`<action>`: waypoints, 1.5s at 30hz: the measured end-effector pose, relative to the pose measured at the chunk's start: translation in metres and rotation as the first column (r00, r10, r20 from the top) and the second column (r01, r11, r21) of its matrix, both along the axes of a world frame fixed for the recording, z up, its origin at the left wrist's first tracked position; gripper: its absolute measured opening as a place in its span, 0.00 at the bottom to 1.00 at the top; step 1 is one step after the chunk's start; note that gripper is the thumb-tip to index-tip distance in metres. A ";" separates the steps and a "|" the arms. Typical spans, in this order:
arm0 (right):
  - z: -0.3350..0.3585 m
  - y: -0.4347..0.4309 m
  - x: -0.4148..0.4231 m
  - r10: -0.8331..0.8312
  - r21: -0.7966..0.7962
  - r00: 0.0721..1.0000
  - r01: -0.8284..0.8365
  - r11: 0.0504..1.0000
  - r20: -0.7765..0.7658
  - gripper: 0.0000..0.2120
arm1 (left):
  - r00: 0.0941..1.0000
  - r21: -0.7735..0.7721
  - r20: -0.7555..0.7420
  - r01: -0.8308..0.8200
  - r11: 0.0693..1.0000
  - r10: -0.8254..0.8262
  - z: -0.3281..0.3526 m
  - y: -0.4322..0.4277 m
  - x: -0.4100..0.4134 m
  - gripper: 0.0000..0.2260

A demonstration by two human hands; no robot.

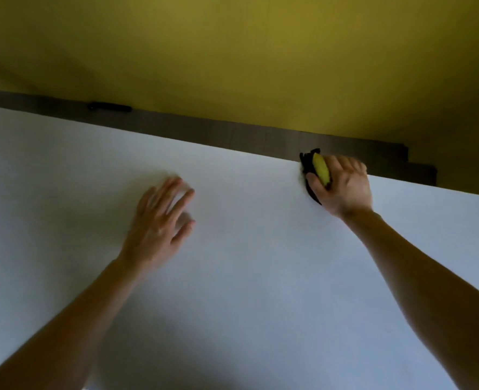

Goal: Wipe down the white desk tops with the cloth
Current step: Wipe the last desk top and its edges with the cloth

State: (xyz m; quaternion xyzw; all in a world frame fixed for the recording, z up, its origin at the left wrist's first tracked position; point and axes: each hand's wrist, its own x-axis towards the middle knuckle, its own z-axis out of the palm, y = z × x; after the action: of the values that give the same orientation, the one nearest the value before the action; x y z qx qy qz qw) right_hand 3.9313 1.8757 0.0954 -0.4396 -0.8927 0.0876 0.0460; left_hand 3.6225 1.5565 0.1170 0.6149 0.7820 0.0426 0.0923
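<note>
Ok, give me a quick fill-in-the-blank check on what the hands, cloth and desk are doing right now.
1. The cloth is held in the ____ hand.
2. The cloth sits at the ____ edge of the white desk top, next to the dark strip.
3. The left hand holds ____, its fingers spread above the desk top.
4. The wall behind the desk is ____ in colour.

Missing words: right; far; nothing; yellow

I seem to be in an office or study — a broad white desk top (232, 277) lies under my hands. Beyond my fingertips, a dark strip (204, 126) backs it — then a mustard-yellow wall (232, 52).
</note>
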 end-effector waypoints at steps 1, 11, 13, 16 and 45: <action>-0.001 -0.008 -0.010 -0.078 0.022 0.997 0.078 0.997 0.028 0.24 | 0.998 -0.020 -0.037 -0.045 0.999 0.045 -0.002 -0.012 -0.022 0.31; 0.008 -0.136 -0.295 0.130 -0.065 0.990 -0.134 0.989 -0.060 0.25 | 0.991 0.032 -0.107 -0.077 0.997 0.080 -0.015 -0.041 -0.061 0.33; -0.002 -0.124 -0.270 0.191 -0.066 0.974 -0.200 0.978 -0.123 0.27 | 0.992 0.051 -0.104 -0.067 0.996 0.072 -0.017 -0.041 -0.062 0.34; -0.009 -0.094 -0.189 0.121 -0.023 0.981 -0.126 0.992 -0.150 0.30 | 0.992 0.062 -0.100 -0.067 0.996 0.073 -0.018 -0.041 -0.061 0.33; -0.014 -0.140 -0.308 -0.318 0.075 0.938 0.330 0.941 -0.138 0.27 | 0.992 0.127 -0.089 -0.080 0.989 0.092 -0.011 -0.035 -0.059 0.29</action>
State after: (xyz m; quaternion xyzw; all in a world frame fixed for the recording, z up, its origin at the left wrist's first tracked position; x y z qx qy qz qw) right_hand 3.6232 1.7361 0.0817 -0.5718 -0.8066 0.0626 0.1364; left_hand 3.5633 1.5215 0.1057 0.5864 0.8072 0.0654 0.0151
